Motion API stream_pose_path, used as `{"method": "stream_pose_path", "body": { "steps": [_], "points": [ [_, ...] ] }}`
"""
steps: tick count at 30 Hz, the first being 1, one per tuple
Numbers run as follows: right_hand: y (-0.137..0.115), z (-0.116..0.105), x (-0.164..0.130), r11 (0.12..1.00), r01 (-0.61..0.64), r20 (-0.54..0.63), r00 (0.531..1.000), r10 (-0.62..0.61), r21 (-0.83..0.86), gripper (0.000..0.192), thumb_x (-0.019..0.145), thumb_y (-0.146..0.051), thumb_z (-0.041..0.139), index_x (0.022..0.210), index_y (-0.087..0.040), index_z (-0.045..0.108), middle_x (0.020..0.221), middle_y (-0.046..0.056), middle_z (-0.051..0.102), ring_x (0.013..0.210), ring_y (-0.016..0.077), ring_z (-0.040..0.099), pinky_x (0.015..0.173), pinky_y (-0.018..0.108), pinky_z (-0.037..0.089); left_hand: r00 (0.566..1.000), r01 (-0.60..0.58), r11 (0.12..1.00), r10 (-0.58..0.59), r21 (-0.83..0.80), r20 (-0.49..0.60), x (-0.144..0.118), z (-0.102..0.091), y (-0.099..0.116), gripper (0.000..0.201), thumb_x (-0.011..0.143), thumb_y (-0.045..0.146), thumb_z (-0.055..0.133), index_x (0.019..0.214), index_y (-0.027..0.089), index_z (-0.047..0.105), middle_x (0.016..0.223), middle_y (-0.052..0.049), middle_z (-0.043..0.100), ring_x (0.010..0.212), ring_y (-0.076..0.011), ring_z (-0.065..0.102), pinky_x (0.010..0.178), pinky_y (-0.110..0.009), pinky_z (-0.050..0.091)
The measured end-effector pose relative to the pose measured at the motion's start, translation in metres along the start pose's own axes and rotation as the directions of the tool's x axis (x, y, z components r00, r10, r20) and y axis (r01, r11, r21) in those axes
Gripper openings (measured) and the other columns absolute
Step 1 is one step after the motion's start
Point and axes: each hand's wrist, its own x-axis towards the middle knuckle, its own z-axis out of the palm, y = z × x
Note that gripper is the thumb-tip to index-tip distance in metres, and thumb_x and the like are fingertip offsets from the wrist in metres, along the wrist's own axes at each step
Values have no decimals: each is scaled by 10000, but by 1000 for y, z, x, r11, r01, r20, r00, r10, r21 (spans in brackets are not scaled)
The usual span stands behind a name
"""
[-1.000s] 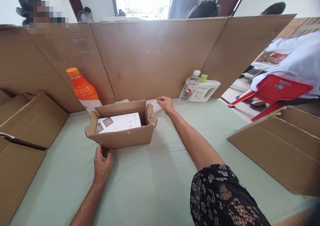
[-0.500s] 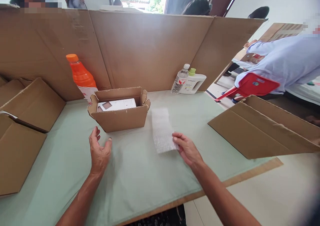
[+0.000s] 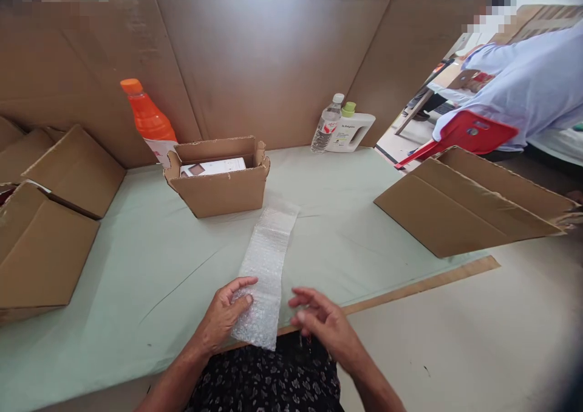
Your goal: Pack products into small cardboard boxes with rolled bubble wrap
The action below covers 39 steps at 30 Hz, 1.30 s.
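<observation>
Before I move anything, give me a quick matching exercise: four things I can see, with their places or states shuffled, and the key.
Things
1. Bubble wrap strip
2. White box
3. White jug
4. Right hand

Places or states
A. Fingers spread, apart from the strip's right edge
B. Inside the small open carton
C. Near end at the left hand
D. Beside a clear bottle, topped with a light green cap

Right pairs: 1-C, 2-B, 3-D, 4-A
</observation>
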Motion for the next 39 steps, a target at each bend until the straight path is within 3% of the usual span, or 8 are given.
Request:
{"method": "stream_pose_path", "body": {
  "steps": [6,11,17,24,31,33,36,39],
  "points": [
    [-57,-33,100,749,126,-90,966,-242,-651,525,902,-362,569,1406,-216,550,1073,70,732,688,150,710,627,274,518,999,11,1000,-11,-15,-37,-25,-18,-4,732,664,601,839,1208,146,656,902,-26,667,726,-114,577,650,-229,486],
    [-77,-18,161,500,130,-78,924,-373,-856,261,813,-163,576,1003,-192,754,901,65,757,854,226,699,781,324,499,995,90,992,-87,-89,38,-40,-19,-13,639,663,574,839,1079,122,661,672,21,589,529,-105,560,444,-211,465],
    [-59,-18,115,490,202,-38,899,-436,-848,242,863,-265,585,1046,-216,736,992,46,766,800,186,680,762,314,511,985,128,943,-84,-306,151,-19,-13,23,505,822,471,739,1150,112,604,795,-79,709,612,-165,670,452,-232,530],
    [-40,-7,44,537,449,-90,701,-707,-714,159,943,-271,581,1033,-217,701,1007,57,742,771,161,675,720,310,557,980,197,925,-181,-326,79,47,8,62,370,1027,389,389,1309,151,409,1029,-195,727,744,-231,737,490,-288,564],
    [11,18,41,187,584,364,692,-624,-790,309,912,-203,626,1212,-227,693,1343,118,663,1281,311,569,978,498,508,983,-143,989,147,49,-112,26,1,33,740,886,354,628,1508,175,272,1099,-139,720,671,-168,689,634,-321,575],
    [17,21,47,196,557,337,707,-621,-807,265,952,-154,549,1138,-227,723,1256,107,712,1231,288,607,943,471,518,894,-340,864,419,371,-156,13,-5,23,711,845,314,651,1486,184,374,1167,-131,703,881,-213,699,831,-402,578],
    [15,19,50,360,554,262,750,-607,-751,260,991,-177,495,1083,-224,734,1066,82,761,1041,237,683,895,419,540,761,-497,510,645,702,70,-1,-10,8,574,797,209,642,1366,207,566,1313,-122,657,1257,-294,566,1095,-500,437],
    [8,15,43,572,508,204,835,-512,-644,245,997,-243,503,1087,-228,730,999,59,758,931,206,701,843,363,569,782,-476,420,603,773,154,-3,-9,-2,452,860,190,557,1305,214,633,1172,-101,719,1118,-267,624,1018,-466,480]
  ]
}}
